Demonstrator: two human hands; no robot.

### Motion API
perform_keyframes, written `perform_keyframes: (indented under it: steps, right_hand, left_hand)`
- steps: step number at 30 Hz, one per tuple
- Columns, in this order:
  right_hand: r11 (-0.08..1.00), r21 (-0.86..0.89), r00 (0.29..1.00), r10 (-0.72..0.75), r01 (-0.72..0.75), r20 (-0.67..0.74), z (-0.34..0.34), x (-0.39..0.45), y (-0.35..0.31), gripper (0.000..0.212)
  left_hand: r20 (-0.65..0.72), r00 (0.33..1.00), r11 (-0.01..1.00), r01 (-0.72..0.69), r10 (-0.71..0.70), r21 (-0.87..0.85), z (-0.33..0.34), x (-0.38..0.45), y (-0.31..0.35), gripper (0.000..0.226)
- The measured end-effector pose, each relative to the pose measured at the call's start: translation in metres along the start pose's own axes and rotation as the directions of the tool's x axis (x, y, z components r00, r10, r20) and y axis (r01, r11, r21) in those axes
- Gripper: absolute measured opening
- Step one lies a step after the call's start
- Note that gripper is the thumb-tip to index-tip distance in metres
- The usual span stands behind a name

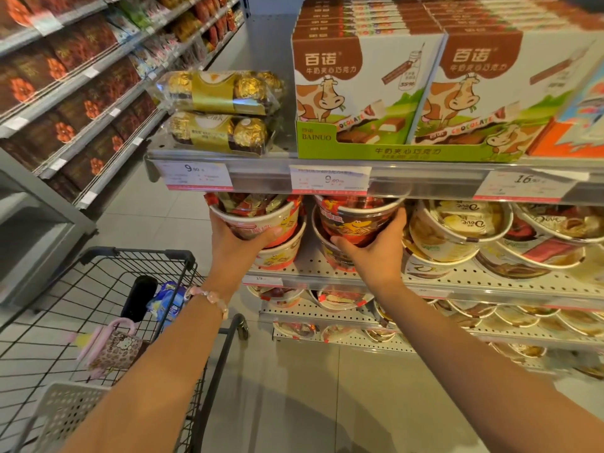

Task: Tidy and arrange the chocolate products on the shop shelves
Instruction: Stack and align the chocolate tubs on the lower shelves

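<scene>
Head view recorded two bare hands raised to the second shelf [327, 273] of a shop unit. Left hand [235, 238] curled round a pale tub of chocolates [258, 217], thumb at the front, the tub stacked on another pale tub [277, 256] at the shelf's left end. Right hand [372, 246] curled round a dark red tub of chocolates [356, 217], fingers up its right side, thumb underneath; this tub sat on a further tub that was mostly hidden. Both held tubs stood just under the price rail [261, 174], which carried paper price labels [196, 176]. To the right on the same shelf lay tilted, overlapping bowls of Dove chocolates [457, 223]. Top shelf held two stacked packs of gold-foil chocolates [219, 112] at the left and, beside them, cow-printed display boxes of milk chocolate [362, 93]. Lower shelves carried more tubs and bowls, partly blurred. A beaded bracelet [209, 299] circled the left wrist. Below left stood a wire trolley [98, 289] containing a pink patterned pouch [111, 351] and a blue packet [170, 302]. Across the aisle, slanted shelves of dark brown packs [65, 93] ran along the left.
</scene>
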State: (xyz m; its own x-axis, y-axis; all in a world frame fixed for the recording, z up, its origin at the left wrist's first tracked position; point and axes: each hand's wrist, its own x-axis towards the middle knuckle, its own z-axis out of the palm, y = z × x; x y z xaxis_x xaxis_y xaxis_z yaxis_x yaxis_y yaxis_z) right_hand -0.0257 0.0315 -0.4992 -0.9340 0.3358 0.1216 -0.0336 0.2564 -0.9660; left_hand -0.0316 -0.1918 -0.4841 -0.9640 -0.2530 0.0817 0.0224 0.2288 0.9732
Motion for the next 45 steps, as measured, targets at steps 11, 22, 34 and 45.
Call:
perform_keyframes:
  steps: [11,22,34,45]
  right_hand:
    - [0.994,-0.105,0.999,-0.041,0.044,0.036,0.003,0.006,0.010,0.104]
    - [0.990,-0.136,0.880,0.031,0.038,0.475,-0.036,0.038,0.012,0.104]
    - [0.995,-0.075,0.977,-0.050,0.067,0.208,-0.027,0.027,-0.010,0.083]
    - [0.999,-0.002,0.994,-0.049,0.050,0.093,-0.018,0.019,-0.013,0.093]
  left_hand:
    - [0.036,0.999,1.000,-0.008,0.008,-0.011,-0.003,0.002,-0.004,0.111]
    - [0.099,0.995,0.999,0.033,-0.031,-0.019,-0.016,0.006,-0.006,0.112]
    - [0.126,0.991,0.998,0.041,-0.035,-0.044,-0.017,0.007,-0.005,0.110]
    - [0.128,0.991,0.998,0.031,-0.023,-0.058,-0.020,0.006,-0.008,0.103]
